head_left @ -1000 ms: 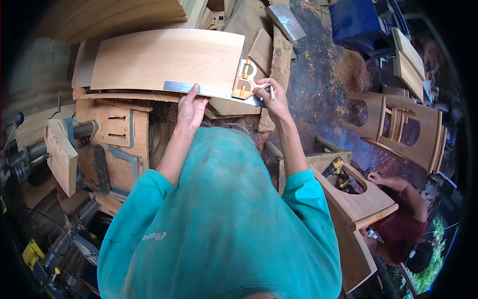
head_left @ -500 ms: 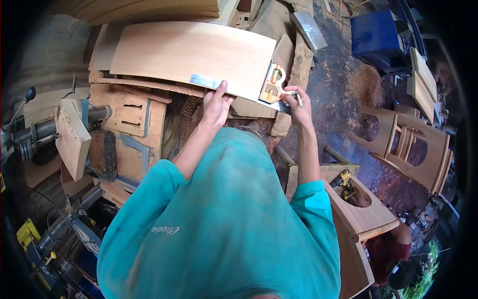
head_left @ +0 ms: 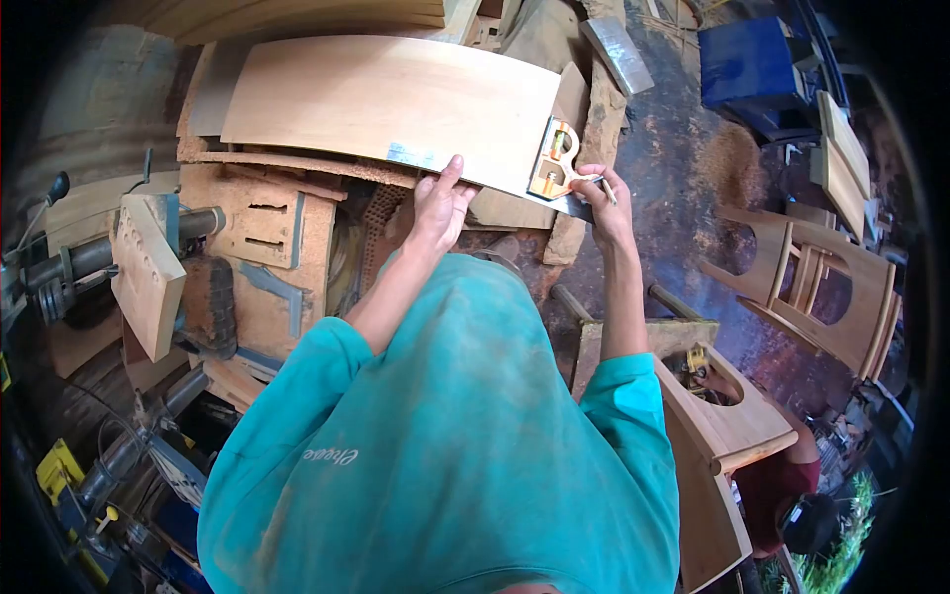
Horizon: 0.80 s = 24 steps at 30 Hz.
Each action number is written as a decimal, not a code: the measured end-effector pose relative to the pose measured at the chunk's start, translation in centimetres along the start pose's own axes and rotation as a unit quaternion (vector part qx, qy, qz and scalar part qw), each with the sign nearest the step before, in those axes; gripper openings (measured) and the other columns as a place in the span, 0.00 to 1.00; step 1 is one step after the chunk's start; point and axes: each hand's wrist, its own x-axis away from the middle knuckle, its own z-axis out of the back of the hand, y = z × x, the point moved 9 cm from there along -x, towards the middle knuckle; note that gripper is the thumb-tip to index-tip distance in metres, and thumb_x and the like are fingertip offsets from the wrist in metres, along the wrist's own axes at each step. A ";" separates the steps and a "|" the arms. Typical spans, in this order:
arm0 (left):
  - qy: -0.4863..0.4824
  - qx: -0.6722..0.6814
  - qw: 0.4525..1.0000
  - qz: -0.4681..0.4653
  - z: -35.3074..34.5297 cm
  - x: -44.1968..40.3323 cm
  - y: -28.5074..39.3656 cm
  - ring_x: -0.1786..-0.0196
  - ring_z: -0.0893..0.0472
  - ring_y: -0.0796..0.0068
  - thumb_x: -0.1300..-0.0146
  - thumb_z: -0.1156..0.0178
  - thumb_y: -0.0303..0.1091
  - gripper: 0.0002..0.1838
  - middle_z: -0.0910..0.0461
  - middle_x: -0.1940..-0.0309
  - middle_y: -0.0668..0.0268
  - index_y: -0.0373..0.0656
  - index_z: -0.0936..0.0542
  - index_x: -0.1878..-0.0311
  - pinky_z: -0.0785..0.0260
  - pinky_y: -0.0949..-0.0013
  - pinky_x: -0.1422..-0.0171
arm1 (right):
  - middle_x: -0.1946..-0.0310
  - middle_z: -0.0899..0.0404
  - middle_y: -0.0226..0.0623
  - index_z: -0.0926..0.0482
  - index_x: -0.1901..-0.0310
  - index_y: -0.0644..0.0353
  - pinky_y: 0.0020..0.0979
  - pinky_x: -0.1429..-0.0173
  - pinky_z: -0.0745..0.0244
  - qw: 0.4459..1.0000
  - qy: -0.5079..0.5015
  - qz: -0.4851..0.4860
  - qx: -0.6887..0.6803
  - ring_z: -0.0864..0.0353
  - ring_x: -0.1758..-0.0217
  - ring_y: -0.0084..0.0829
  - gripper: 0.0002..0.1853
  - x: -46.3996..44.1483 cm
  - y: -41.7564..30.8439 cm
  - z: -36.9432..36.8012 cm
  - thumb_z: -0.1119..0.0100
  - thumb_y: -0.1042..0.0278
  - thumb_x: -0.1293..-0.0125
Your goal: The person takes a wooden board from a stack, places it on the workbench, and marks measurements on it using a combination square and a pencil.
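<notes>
Along the wooden board [head_left: 396, 99], your left hand [head_left: 436, 213] pinches wood and blade [head_left: 410, 154], likely against slipping. Your right hand [head_left: 608, 216] grips pencil [head_left: 610, 193] and combination square [head_left: 550, 184] at its end, apparently for alignment.

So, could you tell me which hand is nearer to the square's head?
Right. The right hand is at the square's head; the left hand is farther left, on the near edge of the board.
</notes>
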 end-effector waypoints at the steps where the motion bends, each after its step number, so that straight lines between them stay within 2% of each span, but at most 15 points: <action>1: 0.006 -0.004 1.000 0.004 0.2 -0.1 -0.1 0.46 0.23 0.66 0.37 0.37 0.32 0.18 0.23 0.51 0.60 0.37 0.28 0.47 0.33 0.55 0.36 | 0.76 0.24 0.29 0.24 0.58 0.59 0.20 0.70 0.33 1.000 0.003 0.001 0.003 0.25 0.74 0.18 0.11 -0.2 0.1 0.1 0.37 0.75 0.44; 7: 0.004 0.003 1.000 -0.009 -0.5 0.4 0.1 0.46 0.23 0.66 0.38 0.35 0.33 0.19 0.22 0.51 0.61 0.37 0.28 0.47 0.33 0.55 0.37 | 0.70 0.19 0.31 0.23 0.58 0.58 0.19 0.67 0.31 0.999 0.012 -0.001 -0.046 0.25 0.72 0.17 0.09 0.5 -0.7 0.0 0.36 0.70 0.39; 12: 0.002 0.006 1.000 -0.005 -0.4 0.3 0.1 0.46 0.23 0.67 0.38 0.35 0.32 0.18 0.22 0.52 0.62 0.38 0.28 0.48 0.32 0.56 0.39 | 0.72 0.20 0.28 0.22 0.61 0.58 0.18 0.67 0.32 0.999 0.029 0.024 0.024 0.26 0.72 0.16 0.12 0.8 -1.3 -0.3 0.31 0.66 0.43; 17: 0.019 -0.005 1.000 0.004 0.1 0.2 -0.2 0.45 0.24 0.67 0.38 0.36 0.33 0.18 0.23 0.50 0.61 0.39 0.27 0.48 0.35 0.55 0.36 | 0.74 0.23 0.26 0.22 0.62 0.60 0.20 0.66 0.32 0.998 0.042 0.044 0.032 0.26 0.72 0.16 0.12 0.4 -1.3 0.2 0.33 0.62 0.40; 21: -0.002 0.008 1.000 -0.007 -0.4 0.3 -0.1 0.44 0.24 0.67 0.38 0.36 0.34 0.18 0.23 0.50 0.62 0.39 0.27 0.48 0.35 0.55 0.35 | 0.74 0.23 0.26 0.21 0.62 0.62 0.20 0.66 0.31 0.998 0.059 0.018 -0.014 0.26 0.73 0.17 0.14 0.1 -0.7 0.8 0.36 0.59 0.37; 24: 0.005 0.000 1.000 -0.003 -0.3 0.2 -0.1 0.44 0.25 0.67 0.37 0.37 0.34 0.17 0.23 0.50 0.62 0.39 0.27 0.48 0.36 0.54 0.35 | 0.73 0.21 0.27 0.21 0.62 0.62 0.20 0.66 0.31 0.995 0.067 0.022 0.064 0.26 0.72 0.17 0.13 0.3 -0.8 0.5 0.33 0.60 0.39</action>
